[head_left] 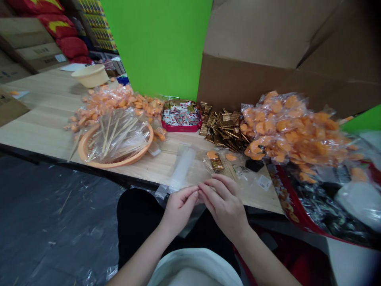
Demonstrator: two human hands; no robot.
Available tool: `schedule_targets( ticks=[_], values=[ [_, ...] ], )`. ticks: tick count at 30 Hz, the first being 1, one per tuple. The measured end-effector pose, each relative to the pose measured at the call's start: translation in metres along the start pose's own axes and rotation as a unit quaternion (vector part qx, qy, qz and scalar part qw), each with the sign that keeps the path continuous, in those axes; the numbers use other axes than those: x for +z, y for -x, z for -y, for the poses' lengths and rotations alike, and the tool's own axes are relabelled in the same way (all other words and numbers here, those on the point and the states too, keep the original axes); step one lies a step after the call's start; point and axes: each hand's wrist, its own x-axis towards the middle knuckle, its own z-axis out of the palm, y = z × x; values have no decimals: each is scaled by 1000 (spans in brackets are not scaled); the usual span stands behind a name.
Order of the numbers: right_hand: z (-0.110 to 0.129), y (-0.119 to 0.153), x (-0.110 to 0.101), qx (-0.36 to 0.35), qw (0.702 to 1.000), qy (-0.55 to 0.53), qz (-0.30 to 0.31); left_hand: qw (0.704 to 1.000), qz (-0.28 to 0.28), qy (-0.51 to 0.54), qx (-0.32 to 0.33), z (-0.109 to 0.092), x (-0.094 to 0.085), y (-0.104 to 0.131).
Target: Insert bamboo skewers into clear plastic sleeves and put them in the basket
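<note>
My left hand (181,206) and my right hand (224,202) meet over my lap at the table's front edge. Both have their fingertips pinched together. Whatever lies between them is too small or too hidden to name. Just beyond the left hand is a stack of clear plastic bags (181,167), reaching over the edge. Past the right hand lie thin wooden sticks (228,169), a gold-wrapped packet (217,163) and two orange pieces (231,157).
An orange basin (119,163) holds bagged sticks. Behind stand a red tin (181,128) of small sachets and a pile of gold packets (224,127). Bagged orange pieces (285,127) are heaped at right. A pale bucket (195,270) sits at my lap.
</note>
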Motion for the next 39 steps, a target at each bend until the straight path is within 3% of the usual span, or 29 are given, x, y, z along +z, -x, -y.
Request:
schedule_targets(
  ticks=[3, 6, 10, 13, 18, 21, 25, 30, 33, 35, 37, 39],
  values=[
    [1, -3, 2, -20, 1000, 7, 22, 999, 6, -42, 17, -1, 1, 2],
    [0, -4, 6, -13, 1000, -24, -6, 998, 13, -54, 15, 1, 2, 3],
    [-10, 0, 11, 109, 980, -151, -68, 999, 31, 39, -21, 5, 5, 1],
    [-18, 9, 9, 219, 949, -215, -73, 991, 56, 99, -65, 6, 11, -1],
    [-21, 21, 3, 216, 956, -193, -54, 982, 118, 124, -78, 8, 25, -2],
    [-22, 24, 4, 213, 958, -181, -64, 987, 94, 91, -98, 10, 27, -4],
    [-30, 25, 2, 276, 938, -173, -116, 982, 49, 102, -149, 16, 21, -4],
    [-61, 39, -21, 337, 913, -193, -125, 965, -11, 174, -197, 21, 9, -3],
    [-87, 74, -25, 408, 861, -300, -44, 951, -22, 220, -215, 20, 1, -4],
    [-101, 108, -17, 435, 841, -306, 98, 939, -21, 259, -224, 18, -4, -5],
    [-108, 141, -3, 439, 843, -237, 201, 924, -17, 302, -232, 16, -7, -7],
    [-106, 164, 9, 440, 852, -168, 230, 910, -10, 336, -244, 15, -9, -9]
  ],
)
